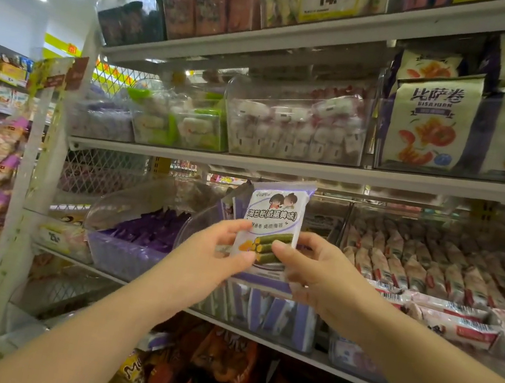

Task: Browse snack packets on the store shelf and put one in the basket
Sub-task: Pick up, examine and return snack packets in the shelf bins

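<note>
left hand (223, 253) pinched the lower left corner of the snack packet (273, 218), thumb on the front, fingers behind. right hand (318, 270) pinched the lower right edge the same way. both hands grasped the one packet; neither was free.

packet was upright, face toward the camera, in front of the middle rows of the store shelf (316, 168), just above a clear bin (276, 317) of like purple-and-white packets. its print showed green rolls.

judged: light, a thin film pouch, probably slick and crinkly. contents likely brittle rolls that a hard squeeze would crush. best hold looked to be the flat sealed edges or lower corners, as here, not the middle. one hand should suffice to carry it.

to the right, pink-wrapped bars (433, 267); to the left, a bin of purple packets (142, 232). basket not made out in view.
</note>
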A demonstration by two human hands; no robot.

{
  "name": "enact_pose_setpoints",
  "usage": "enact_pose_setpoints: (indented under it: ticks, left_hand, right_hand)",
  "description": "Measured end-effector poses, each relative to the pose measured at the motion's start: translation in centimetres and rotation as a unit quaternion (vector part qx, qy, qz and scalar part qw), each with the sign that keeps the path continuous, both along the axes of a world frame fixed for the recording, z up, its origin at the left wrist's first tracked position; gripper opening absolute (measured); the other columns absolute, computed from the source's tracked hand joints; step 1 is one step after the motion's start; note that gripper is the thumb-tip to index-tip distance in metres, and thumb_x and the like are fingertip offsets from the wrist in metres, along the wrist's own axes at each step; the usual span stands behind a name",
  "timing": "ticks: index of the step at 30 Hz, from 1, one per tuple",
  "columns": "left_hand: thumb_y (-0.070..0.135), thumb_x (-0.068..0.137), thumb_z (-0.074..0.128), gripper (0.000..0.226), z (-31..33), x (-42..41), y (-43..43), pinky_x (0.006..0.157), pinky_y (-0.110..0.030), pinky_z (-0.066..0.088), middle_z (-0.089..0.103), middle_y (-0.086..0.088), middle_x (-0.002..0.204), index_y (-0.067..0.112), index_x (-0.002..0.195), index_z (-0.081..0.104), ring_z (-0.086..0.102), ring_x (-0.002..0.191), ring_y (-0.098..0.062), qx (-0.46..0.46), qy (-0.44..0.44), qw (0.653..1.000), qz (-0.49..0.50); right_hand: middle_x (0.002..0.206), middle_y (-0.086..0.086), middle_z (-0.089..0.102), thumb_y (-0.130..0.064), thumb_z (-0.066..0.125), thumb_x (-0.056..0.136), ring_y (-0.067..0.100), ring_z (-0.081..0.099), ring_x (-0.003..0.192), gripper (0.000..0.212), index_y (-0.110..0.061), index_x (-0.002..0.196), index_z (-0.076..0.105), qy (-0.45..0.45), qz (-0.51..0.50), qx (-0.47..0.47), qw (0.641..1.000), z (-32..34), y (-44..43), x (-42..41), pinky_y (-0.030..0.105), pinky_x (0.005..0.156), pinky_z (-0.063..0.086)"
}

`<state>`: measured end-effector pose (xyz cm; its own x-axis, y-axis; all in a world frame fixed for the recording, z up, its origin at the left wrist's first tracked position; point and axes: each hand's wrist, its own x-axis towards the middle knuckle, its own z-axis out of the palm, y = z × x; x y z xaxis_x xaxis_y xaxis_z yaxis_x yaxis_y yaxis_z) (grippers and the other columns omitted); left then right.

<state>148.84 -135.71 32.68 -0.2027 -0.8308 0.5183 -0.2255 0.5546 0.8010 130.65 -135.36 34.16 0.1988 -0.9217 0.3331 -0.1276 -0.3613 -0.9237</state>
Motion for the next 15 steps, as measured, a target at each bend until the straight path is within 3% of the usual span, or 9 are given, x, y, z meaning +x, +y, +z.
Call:
enact_pose_setpoints:
  ticks: [1, 3, 7, 11, 15]
  left_hand:
    - [0.040, 0.087, 0.063, 0.049, 0.0, -0.1, 0.2, 0.091, -0.031, 0.052, 0.061, 0.024, 0.122, 0.051, 0.130, 0.043, 0.063, 0.100, 0.006, 0.023, -0.003, 0.999, -0.043]
    - [0.053, 0.076, 0.062, 0.066, 0.1, 0.0, 0.4, 0.099, -0.038, 0.048, 0.063, 0.025, 0.120, 0.054, 0.136, 0.034, 0.061, 0.107, 0.004, 0.075, 0.026, 0.989, -0.121]
    - [0.043, 0.083, 0.058, 0.063, -0.1, -0.1, 0.5, 0.100, -0.042, 0.049, 0.066, 0.005, 0.126, 0.036, 0.142, 0.038, 0.062, 0.117, -0.015, 0.107, 0.110, 0.967, -0.203]
    - [0.034, 0.086, 0.054, 0.059, -0.7, 0.6, 0.1, 0.106, -0.046, 0.043, 0.065, 0.003, 0.128, 0.032, 0.142, 0.039, 0.060, 0.120, -0.019, 0.107, 0.130, 0.964, -0.205]
    - [0.029, 0.090, 0.053, 0.054, -1.0, 1.0, 0.0, 0.107, -0.045, 0.043, 0.062, 0.002, 0.132, 0.032, 0.142, 0.039, 0.058, 0.123, -0.021, 0.103, 0.122, 0.960, -0.230]
  right_hand:
    - [0.103, -0.004, 0.069, -0.033, 0.068, 0.085, 0.002, 0.064, 0.070, 0.039, -0.023, 0.121, 0.056, 0.020, -0.003, -0.024, 1.000, -0.1, 0.3, 0.3, 0.020, 0.059, 0.051]
    - [0.115, -0.007, 0.068, -0.041, 0.065, 0.083, 0.006, 0.067, 0.097, 0.052, -0.034, 0.131, 0.047, 0.049, 0.030, -0.057, 0.997, -0.5, 0.7, 0.9, 0.032, 0.073, 0.059]
    - [0.127, -0.022, 0.054, -0.044, 0.044, 0.093, 0.009, 0.050, 0.127, 0.056, -0.047, 0.146, 0.025, 0.061, 0.123, -0.050, 0.989, -1.2, 1.0, 1.7, 0.039, 0.099, 0.050]
    - [0.124, -0.014, 0.058, -0.027, 0.049, 0.098, 0.002, 0.061, 0.110, 0.046, -0.053, 0.132, 0.034, 0.067, 0.103, -0.073, 0.990, -1.3, 0.7, 1.5, 0.030, 0.092, 0.053]
    - [0.124, -0.003, 0.062, -0.019, 0.057, 0.094, 0.012, 0.066, 0.105, 0.056, -0.047, 0.138, 0.036, 0.046, 0.061, -0.092, 0.993, -1.2, 0.1, 0.9, 0.041, 0.093, 0.054]
